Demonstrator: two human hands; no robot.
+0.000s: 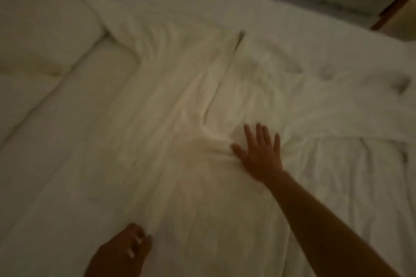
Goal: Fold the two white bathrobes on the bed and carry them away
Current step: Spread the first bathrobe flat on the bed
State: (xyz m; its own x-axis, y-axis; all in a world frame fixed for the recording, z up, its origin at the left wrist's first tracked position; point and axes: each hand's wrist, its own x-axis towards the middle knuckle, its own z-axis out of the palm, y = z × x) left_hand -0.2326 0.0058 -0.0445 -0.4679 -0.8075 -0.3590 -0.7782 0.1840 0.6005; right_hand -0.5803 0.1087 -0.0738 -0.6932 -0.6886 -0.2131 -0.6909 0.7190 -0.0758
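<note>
1. Dim light and blur cover your whole view. It is filled by a wide bed with white sheets (67,164), with a plump white pillow (40,18) at 10 o'clock and a brown wooden furniture edge (391,11) at 2 o'clock.
2. One white cloth bathrobe (180,108) lies spread flat across the middle of the bed. It runs from 12 o'clock down toward 6 o'clock, with a long fold along its middle.
3. Your right hand (261,155) lies palm-down on that bathrobe, fingers straight and spread, thumb out toward 9 o'clock. The cloth bunches into small creases against the thumb.
4. Your left hand (126,247) sits at 6 o'clock, at the bathrobe's near left edge, with its fingers curled. Through the blur you cannot tell whether it pinches the cloth.
5. More rumpled white cloth (337,108) stretches from just beside your right hand toward 3 o'clock. Whether it is the second bathrobe or a sleeve is unclear.
</note>
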